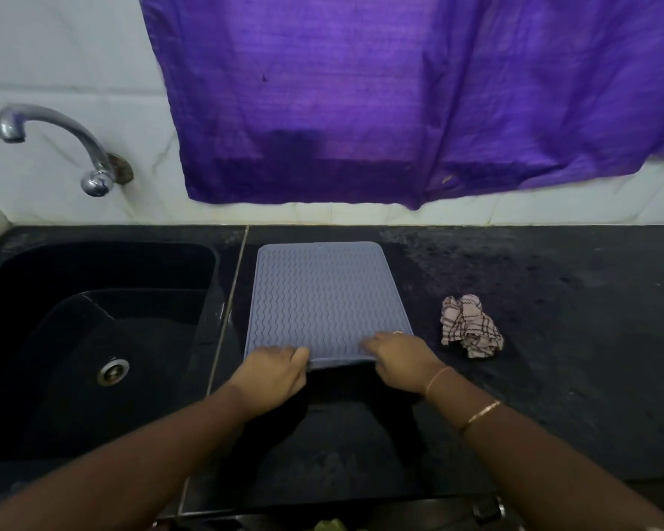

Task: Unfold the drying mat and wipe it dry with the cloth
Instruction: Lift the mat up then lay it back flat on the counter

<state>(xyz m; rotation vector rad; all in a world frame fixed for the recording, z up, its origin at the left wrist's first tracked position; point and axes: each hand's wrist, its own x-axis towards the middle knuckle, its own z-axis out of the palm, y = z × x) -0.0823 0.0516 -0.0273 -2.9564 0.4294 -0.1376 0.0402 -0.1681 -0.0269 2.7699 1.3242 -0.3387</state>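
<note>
The drying mat [322, 297] lies on the worktop [552, 300] at centre frame. The left hand [273, 373] and right hand [399, 358] each grip its near edge, so unfolding looks unfinished. Wiping is yet to come: the crumpled cloth [470, 325] sits untouched just right. At lower left, the sink [35, 262] holds only its drain [112, 371].

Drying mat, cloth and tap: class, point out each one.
drying mat [322, 297], head view, middle of ribbed top
cloth [470, 325], head view, middle of crumpled bundle
tap [66, 124], head view, curved spout
</note>
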